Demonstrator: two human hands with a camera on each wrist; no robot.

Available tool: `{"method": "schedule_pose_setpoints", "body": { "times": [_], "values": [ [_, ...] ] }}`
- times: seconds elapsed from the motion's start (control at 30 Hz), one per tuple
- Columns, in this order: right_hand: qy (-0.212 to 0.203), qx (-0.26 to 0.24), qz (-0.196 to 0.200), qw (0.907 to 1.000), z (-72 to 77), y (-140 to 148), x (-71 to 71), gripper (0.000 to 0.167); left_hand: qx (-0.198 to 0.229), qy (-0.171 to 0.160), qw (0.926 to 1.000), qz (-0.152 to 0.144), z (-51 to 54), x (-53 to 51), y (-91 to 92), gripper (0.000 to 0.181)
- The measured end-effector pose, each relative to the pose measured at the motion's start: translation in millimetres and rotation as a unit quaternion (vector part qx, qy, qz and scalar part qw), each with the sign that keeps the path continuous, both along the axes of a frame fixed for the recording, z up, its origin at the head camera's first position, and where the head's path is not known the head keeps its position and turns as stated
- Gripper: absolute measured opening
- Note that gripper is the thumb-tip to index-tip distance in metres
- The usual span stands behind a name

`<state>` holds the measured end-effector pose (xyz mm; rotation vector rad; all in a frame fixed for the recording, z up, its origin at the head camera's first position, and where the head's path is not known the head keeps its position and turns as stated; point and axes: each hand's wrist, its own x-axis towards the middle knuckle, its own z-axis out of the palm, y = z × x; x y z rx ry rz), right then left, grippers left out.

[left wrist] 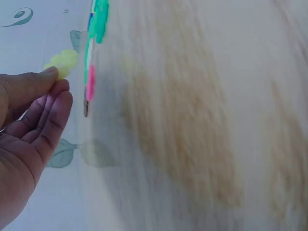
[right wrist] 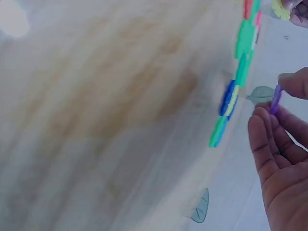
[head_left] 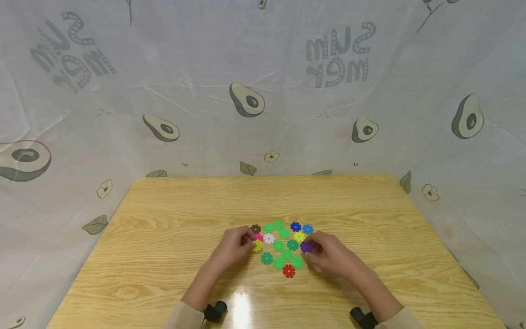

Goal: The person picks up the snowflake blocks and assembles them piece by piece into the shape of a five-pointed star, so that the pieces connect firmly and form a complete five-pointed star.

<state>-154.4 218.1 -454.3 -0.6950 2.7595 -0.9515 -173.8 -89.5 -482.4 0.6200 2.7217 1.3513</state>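
Note:
Between thumb and fingertips, my left hand (head_left: 236, 245) pinches a yellow notched plastic disc (left wrist: 67, 59), raised off the table in the left wrist view. My right hand (head_left: 328, 251) pinches a purple notched disc (right wrist: 275, 99), seen edge-on in the right wrist view. Loose discs lie flat between the hands: a white disc (head_left: 269, 238), a red disc (head_left: 289, 271) closest to me, a brown disc (head_left: 255, 229), a pink disc (head_left: 258, 237), a dark blue disc (head_left: 295, 226), and several green discs (head_left: 278, 246). Another yellow disc (head_left: 299, 236) lies near the right fingers.
The wooden table (head_left: 172, 219) spreads around the discs, with light glare near its front. A pale curtain (head_left: 197, 68) printed with avocados encloses the back and both sides. Black wrist devices (head_left: 215, 311) sit beside the forearms.

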Motion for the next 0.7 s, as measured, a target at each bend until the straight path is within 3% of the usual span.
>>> {"method": "schedule_pose_setpoints", "body": {
  "times": [0.17,0.47,0.7],
  "values": [
    [0.027,-0.057,-0.003,0.998,1.5,-4,-1.6,0.022,0.039,-0.002,0.9992,0.011,8.2,4.3,3.1,0.004],
    [-0.001,-0.146,-0.033,0.9888,10.3,-20,-0.4,0.03,0.125,-0.005,0.9911,0.046,25.6,9.1,15.2,0.003],
    [0.017,-0.195,-0.038,0.98,17.1,-31,0.1,0.028,0.171,0.005,0.9839,0.052,34.9,12.6,24.2,0.003]
  ]
}}
